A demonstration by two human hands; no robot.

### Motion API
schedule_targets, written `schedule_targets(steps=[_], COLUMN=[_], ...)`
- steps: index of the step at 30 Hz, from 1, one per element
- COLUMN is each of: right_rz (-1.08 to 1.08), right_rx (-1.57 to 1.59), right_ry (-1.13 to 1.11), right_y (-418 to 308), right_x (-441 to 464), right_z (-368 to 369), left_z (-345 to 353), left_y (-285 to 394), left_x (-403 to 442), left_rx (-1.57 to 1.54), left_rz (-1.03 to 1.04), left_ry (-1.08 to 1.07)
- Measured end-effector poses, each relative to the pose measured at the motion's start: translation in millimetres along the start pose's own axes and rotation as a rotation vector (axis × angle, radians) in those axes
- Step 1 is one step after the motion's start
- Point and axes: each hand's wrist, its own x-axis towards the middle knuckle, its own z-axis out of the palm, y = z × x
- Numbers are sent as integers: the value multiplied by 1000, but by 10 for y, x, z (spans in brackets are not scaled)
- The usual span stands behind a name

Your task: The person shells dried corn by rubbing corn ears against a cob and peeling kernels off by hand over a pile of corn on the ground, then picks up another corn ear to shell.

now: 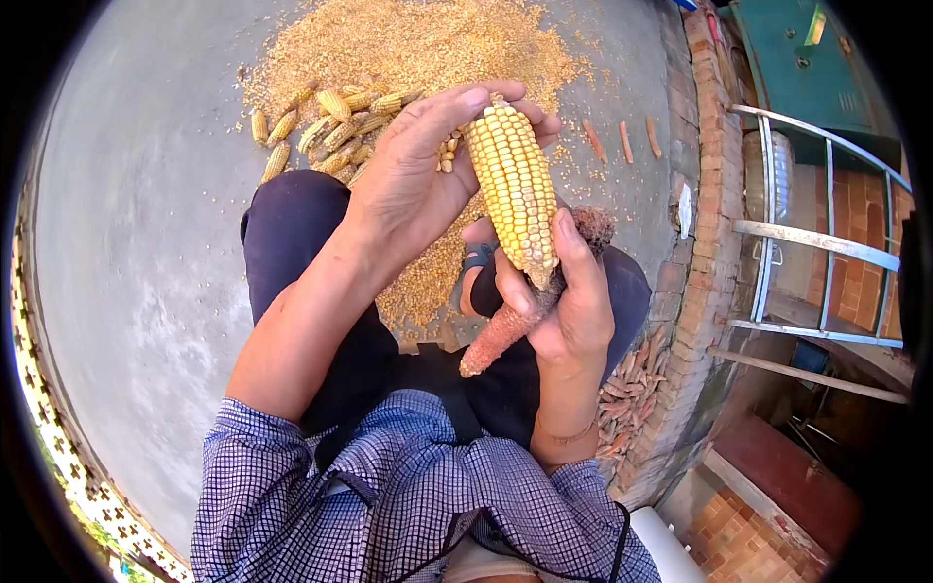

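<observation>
Between my hands is a yellow corn ear (512,180), upright and slightly tilted, its kernels mostly on. My left hand (418,165) is round its upper end, fingers behind it, with a few loose kernels (448,153) by the palm. The lower tip is pinched by my right hand (573,301), which also holds a bare reddish cob (505,335) lying slantwise under the ear. A dark cob end (594,227) shows behind my right fingers; whether it belongs to the same cob I cannot tell.
Loose kernels (408,49) spread over the grey floor (146,194) ahead. Several corn ears (340,131) lie at the pile's left. Bare cobs (626,142) lie to its right, more (632,389) beside my right leg. A brick edge (709,194) and metal railing (826,233) stand at the right.
</observation>
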Motion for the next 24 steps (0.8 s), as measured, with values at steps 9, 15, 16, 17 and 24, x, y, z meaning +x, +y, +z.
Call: schedule_targets(steps=[9,15,16,17,24], right_rz=[8,-102,-115,-118,-167], right_rx=[55,104,129,152,191], right_ry=[-13,17,79,108,287], right_y=[0,-14,-26,-26,123], right_x=[5,-21,-45,-67,-204], right_z=[20,-29,-10,-11,-175], left_z=[8,-10,-46,-101,-1162], left_y=[-27,-12,-10,-12,296], left_x=[22,59,80,103,387], left_rx=[-112,-159,-162,-166,-285], left_rz=[-45,59,82,100,214], left_ry=[62,306,349,390,375])
